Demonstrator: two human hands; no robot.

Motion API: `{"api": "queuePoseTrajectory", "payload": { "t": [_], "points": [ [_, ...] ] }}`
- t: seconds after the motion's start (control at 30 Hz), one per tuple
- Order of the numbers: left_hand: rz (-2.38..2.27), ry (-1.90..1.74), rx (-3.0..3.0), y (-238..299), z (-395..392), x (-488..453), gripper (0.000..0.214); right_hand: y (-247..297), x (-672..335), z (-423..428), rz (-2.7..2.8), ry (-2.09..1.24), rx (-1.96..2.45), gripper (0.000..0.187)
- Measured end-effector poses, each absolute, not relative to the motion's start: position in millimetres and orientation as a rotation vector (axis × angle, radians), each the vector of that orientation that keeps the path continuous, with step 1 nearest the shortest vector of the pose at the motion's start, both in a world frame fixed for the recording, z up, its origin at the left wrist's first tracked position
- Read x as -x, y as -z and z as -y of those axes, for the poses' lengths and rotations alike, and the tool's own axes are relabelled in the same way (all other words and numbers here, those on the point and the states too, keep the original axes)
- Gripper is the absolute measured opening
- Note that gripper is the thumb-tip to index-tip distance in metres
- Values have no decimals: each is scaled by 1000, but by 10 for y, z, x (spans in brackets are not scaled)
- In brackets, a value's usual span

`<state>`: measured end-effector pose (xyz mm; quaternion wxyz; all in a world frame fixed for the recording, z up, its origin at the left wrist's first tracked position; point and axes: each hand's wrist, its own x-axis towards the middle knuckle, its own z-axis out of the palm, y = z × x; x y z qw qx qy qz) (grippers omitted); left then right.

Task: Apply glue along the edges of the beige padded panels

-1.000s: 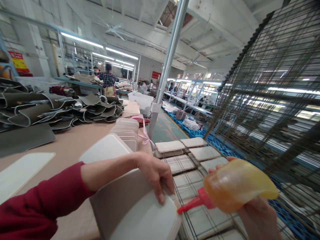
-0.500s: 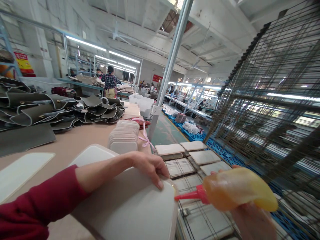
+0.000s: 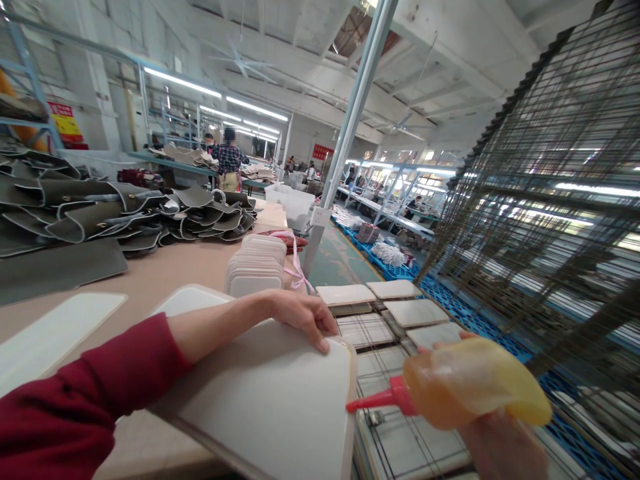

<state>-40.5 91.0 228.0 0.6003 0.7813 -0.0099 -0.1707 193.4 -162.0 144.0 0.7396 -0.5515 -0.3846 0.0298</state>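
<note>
My left hand (image 3: 306, 318), on a dark red sleeve, presses fingertips down on the far corner of a large pale leather panel (image 3: 280, 407) that lies at the table's right edge. My right hand (image 3: 505, 445) holds a soft amber squeeze bottle (image 3: 475, 381) with a red nozzle (image 3: 373, 401). The nozzle tip touches the panel's right edge, where a shiny line of glue runs along the rim.
A wire rack shelf (image 3: 390, 373) beside the table carries several pale panels (image 3: 415, 311). A stack of small pale pieces (image 3: 257, 265) and heaps of dark green leather parts (image 3: 100, 213) lie on the table (image 3: 165, 273). A tall wire rack (image 3: 545, 187) stands right. A person (image 3: 229, 160) works far off.
The panel under my left hand has dropped from tilted to nearly flat on the table. The nozzle has moved lower along the panel's right edge.
</note>
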Motion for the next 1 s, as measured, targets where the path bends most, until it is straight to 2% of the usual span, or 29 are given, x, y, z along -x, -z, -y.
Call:
{"api": "queuePoseTrajectory", "payload": {
  "t": [0.13,0.23,0.57,0.77,1.0],
  "points": [
    [-5,388,-1784,-2280,-917,400,27,-1499,-1778,1619,754,-330,1181,64],
    [-34,388,-1760,-2279,-921,389,25,-1502,-1551,1610,665,-395,1103,62],
    [-30,362,-1734,-2202,-1014,371,24,-1461,-1402,1595,616,-411,1087,57],
    [-41,331,-1705,-2156,-1084,385,24,-1320,-1401,1589,619,-341,1135,39],
    [-35,290,-1663,-2096,-1163,401,26,-1307,-1456,1572,716,-327,1109,44]
  ]
}}
